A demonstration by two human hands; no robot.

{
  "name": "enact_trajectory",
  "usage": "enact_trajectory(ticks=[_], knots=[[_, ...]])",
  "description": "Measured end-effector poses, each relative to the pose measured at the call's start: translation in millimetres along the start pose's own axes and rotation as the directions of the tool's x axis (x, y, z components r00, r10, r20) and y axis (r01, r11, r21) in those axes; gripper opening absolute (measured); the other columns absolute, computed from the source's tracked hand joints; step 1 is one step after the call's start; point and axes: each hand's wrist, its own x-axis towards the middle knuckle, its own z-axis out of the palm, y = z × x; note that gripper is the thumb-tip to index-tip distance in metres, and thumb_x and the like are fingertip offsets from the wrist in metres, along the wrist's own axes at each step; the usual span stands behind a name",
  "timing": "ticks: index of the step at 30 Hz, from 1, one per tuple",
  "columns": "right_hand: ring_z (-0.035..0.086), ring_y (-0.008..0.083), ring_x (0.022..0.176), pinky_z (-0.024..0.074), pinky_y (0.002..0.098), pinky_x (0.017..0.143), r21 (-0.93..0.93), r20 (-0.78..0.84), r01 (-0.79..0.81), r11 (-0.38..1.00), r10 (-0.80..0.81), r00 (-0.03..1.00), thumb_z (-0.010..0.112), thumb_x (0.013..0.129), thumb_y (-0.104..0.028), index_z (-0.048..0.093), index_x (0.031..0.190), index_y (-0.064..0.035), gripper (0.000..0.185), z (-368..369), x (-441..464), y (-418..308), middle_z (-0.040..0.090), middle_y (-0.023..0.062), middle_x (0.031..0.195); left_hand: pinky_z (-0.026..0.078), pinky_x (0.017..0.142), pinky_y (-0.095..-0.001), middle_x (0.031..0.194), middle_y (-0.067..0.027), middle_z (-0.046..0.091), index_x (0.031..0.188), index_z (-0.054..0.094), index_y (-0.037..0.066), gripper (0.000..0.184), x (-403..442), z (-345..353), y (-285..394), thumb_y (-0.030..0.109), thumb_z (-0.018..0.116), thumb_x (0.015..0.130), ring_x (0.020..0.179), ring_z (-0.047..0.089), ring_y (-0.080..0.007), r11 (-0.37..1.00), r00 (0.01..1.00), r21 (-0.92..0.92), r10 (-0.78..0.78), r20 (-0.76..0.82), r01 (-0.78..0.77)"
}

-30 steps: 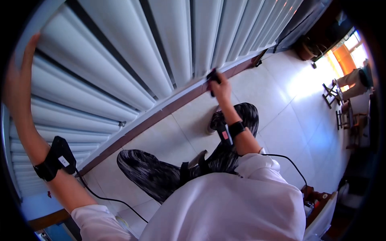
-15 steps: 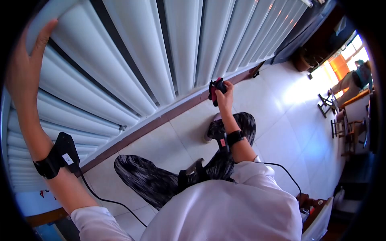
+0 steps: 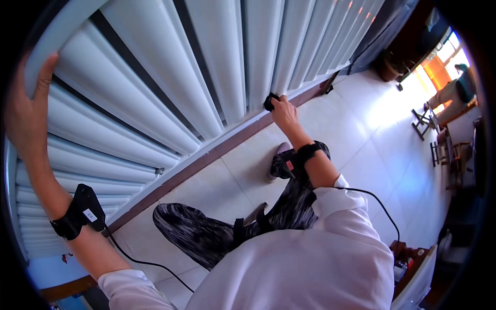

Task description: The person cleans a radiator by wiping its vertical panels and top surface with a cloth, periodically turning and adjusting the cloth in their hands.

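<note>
A large white radiator [image 3: 206,67] with upright columns fills the left and upper part of the view. My left hand [image 3: 28,111] lies on its end at the far left, thumb spread apart along the pale rail; its other fingers fade into the dark image edge. In my right hand [image 3: 285,112] is a bunched dark cloth [image 3: 269,101], gripped and pressed against the radiator's lower rail [image 3: 248,123] near the foot of the columns. Fingers cover much of the cloth.
Below the radiator runs a brown skirting strip [image 3: 206,160] beside pale floor tiles [image 3: 206,186]. A person [image 3: 457,95] is near the bright window at the right, with folding stools [image 3: 424,123] close by. Cables run from both my wristbands.
My right hand has moved up and slightly left, bringing the cloth from in front of the radiator onto its lower rail. My left hand stays on the radiator; the view has shifted slightly.
</note>
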Motion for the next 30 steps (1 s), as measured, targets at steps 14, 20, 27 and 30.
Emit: enact_trajectory(ticks=[14, 20, 27, 30], knots=[[0.061, 0.0364, 0.084, 0.0485, 0.0435, 0.071, 0.441, -0.034, -0.129, 0.888, 0.16, 0.986, 0.064, 0.076, -0.026, 0.057, 0.113, -0.0189, 0.039, 0.9, -27.9, 14.3, 0.064, 0.014, 0.088, 0.049, 0.09, -0.0386, 0.12, -0.0033, 0.059, 0.125, 0.053, 0.023, 0.064, -3.3, 4.3, -3.2, 0.067, 0.05, 0.079, 0.111, 0.057, -0.0231, 0.987, 0.998, 0.159, -0.042, 0.047, 0.034], [0.06, 0.033, 0.089, 0.0486, 0.0418, 0.073, 0.313, -0.274, -0.037, 0.949, 0.128, 0.953, 0.06, 0.076, -0.016, 0.058, 0.112, -0.0188, 0.036, 27.6, -10.8, -6.4, 0.058, 0.0087, 0.105, 0.042, 0.096, -0.0486, 0.13, -0.0072, 0.05, 0.131, 0.047, 0.024, 0.075, -6.4, 9.3, -20.5, 0.073, 0.047, 0.075, 0.12, 0.049, -0.0269, 0.999, 0.999, -0.047, -0.014, 0.036, 0.016], [0.063, 0.0341, 0.083, 0.0493, 0.0383, 0.077, 0.327, 0.467, 0.051, 0.944, -0.208, 0.859, 0.062, 0.071, -0.025, 0.069, 0.099, -0.0154, 0.031, -35.7, -16.7, -6.8, 0.066, 0.0153, 0.089, 0.045, 0.094, -0.0454, 0.122, -0.0078, 0.057, 0.128, 0.051, 0.02, 0.073, -2.6, -9.3, 9.6, 0.07, 0.053, 0.075, 0.115, 0.054, -0.0272, 0.992, 0.99, 0.037, -0.119, 0.08, 0.116], [0.061, 0.0361, 0.09, 0.0478, 0.0389, 0.08, 0.498, 0.215, -0.001, 0.867, -0.123, 0.969, 0.064, 0.072, -0.024, 0.066, 0.103, -0.013, 0.033, -20.3, -18.3, 9.3, 0.065, 0.0176, 0.095, 0.046, 0.093, -0.0413, 0.119, -0.0065, 0.06, 0.126, 0.053, 0.02, 0.069, 2.2, -10.9, 10.3, 0.067, 0.053, 0.076, 0.112, 0.057, -0.0247, 1.0, 1.0, -0.007, 0.024, -0.006, -0.024]])
